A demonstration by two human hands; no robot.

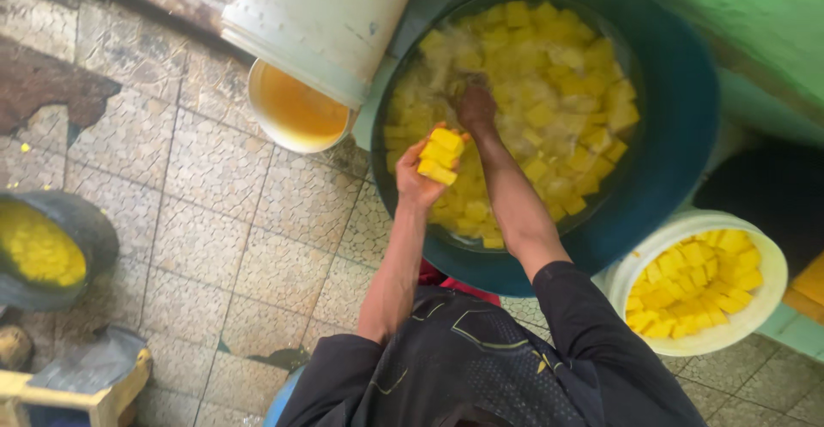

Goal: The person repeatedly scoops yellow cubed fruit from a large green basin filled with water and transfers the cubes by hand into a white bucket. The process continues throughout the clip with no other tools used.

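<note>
A large dark teal basin (678, 127) holds water with several yellow blocks (558, 75) floating in it. My left hand (422, 178) is raised over the basin's near rim and grips a small stack of yellow blocks (439, 157). My right hand (475, 105) reaches into the water near the basin's middle, fingers down among the blocks; what it holds is hidden. Dark sleeves cover both upper arms.
A white bucket (772, 285) of yellow blocks stands right of the basin. A white bucket (296, 109) of orange liquid sits left of it, under a tilted white container (326, 15). A dark tub (73, 221) of yellow pieces rests at the far left on the tiled floor.
</note>
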